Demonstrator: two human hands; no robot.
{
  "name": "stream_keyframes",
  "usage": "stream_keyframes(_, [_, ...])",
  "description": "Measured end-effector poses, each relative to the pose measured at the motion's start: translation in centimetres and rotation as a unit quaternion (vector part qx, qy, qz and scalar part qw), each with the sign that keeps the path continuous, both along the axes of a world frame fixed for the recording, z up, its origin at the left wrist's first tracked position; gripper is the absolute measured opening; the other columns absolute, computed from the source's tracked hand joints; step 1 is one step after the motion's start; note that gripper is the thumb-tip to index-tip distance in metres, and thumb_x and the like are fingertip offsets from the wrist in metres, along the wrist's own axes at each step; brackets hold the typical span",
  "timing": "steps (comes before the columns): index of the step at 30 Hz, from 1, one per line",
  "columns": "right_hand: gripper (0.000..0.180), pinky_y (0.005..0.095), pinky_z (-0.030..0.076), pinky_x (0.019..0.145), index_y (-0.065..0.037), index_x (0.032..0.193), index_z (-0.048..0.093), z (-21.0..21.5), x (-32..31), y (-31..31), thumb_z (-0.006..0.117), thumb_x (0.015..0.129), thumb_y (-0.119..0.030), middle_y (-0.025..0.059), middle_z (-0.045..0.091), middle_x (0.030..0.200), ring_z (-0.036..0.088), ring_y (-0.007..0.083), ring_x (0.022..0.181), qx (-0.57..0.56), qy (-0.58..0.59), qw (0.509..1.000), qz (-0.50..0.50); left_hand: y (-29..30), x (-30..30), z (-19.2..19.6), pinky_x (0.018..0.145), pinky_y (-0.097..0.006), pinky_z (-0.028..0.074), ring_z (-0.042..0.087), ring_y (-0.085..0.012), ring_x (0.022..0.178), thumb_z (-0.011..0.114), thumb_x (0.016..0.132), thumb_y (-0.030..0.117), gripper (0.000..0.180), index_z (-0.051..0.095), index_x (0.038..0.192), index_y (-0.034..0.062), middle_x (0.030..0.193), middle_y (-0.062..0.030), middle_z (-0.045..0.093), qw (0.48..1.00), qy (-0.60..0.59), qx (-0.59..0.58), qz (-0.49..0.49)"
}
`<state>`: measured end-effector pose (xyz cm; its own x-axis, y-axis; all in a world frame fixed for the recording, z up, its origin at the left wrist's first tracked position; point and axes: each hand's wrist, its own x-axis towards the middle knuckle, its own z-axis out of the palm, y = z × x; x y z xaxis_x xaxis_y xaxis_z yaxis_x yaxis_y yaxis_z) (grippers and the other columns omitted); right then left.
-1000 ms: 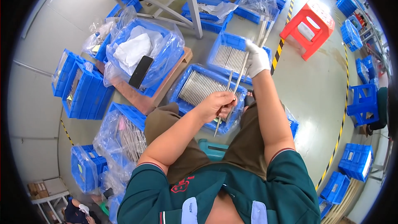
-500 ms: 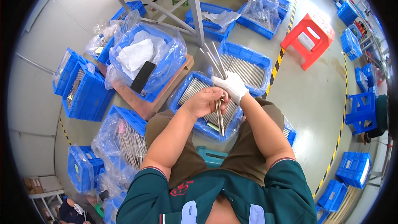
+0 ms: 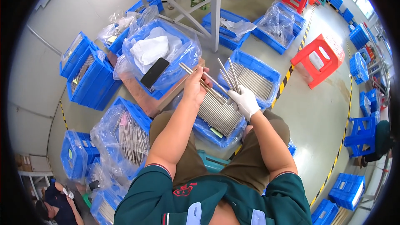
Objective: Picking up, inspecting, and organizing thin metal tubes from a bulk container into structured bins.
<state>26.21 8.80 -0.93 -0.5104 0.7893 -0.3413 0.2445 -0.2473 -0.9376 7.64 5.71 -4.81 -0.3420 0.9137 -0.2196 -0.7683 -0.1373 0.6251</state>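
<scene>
Two bunches of metal rods (image 3: 233,75), together half a second ago, are now split — one closed in the bare left hand (image 3: 198,85) above the near crate (image 3: 225,144)'s far-left corner, one gripped by the gloved right hand (image 3: 244,101) by its far-right corner.

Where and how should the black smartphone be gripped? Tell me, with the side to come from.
Probably best to pinch the black smartphone at mid-length across its long edges, from above on the near side: it is a flat, narrow slab lying broad face up, with the white cloth close beyond it.
</scene>
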Motion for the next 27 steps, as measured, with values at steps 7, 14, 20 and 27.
stream_keyframes(7, [0.009, 0.0215, 0.034, 0.04, -0.003, 0.083, 0.053, -1.1, 0.2, 0.2, 0.054, 0.084, -0.012, 0.0034, 0.057, 0.062, 0.045, 0.0061, 0.043, 0.044, -0.014, 0.999, -0.013, -0.2, 1.1, 0.0, 0.055, -0.03, 0.043, 0.048, -0.0111, 0.058, 0.061, 0.087, 0.032, 0.031, 0.059, 0.092, 0.0017, 0.065, -0.0009, 0.05, 0.998, -0.059, 0.005, -0.016])
stream_keyframes(14, [0.012, 0.0218, 0.037, 0.045, -0.001, 0.088, 0.057, -2.3, -0.7, 0.8, 0.056, 0.083, -0.012, 0.0008, 0.054, 0.062, 0.046, 0.0059, 0.049, 0.121, 0.028, 0.99, -0.064, -0.5, 5.1, -0.9, 0.051, -0.026, 0.038, 0.046, -0.0096, 0.056, 0.057, 0.089, 0.03, 0.026, 0.06, 0.097, 0.006, 0.066, 0.0017, 0.049, 0.993, 0.031, -0.013, -0.113])
stream_keyframes(20, [0.014, 0.0228, 0.038, 0.043, -0.003, 0.086, 0.057, -1.9, -0.5, 0.6, 0.058, 0.083, -0.016, 0.0031, 0.054, 0.062, 0.049, 0.0087, 0.049, 0.002, 0.107, 0.989, -0.097, -1.1, 6.4, -0.5, 0.048, -0.021, 0.034, 0.04, -0.0054, 0.053, 0.057, 0.09, 0.027, 0.021, 0.061, 0.098, 0.0077, 0.066, 0.0048, 0.047, 0.989, 0.051, -0.019, -0.14])
stream_keyframes(27, [0.016, 0.0242, 0.039, 0.04, -0.004, 0.082, 0.055, -1.1, -1.1, 0.5, 0.056, 0.085, -0.02, 0.0043, 0.055, 0.061, 0.049, 0.0119, 0.043, -0.147, 0.133, 0.979, -0.037, -0.5, 7.0, -0.3, 0.051, -0.023, 0.039, 0.045, -0.0075, 0.057, 0.049, 0.093, 0.025, 0.021, 0.056, 0.085, 0.0065, 0.069, 0.0015, 0.05, 0.992, 0.104, -0.065, 0.005])
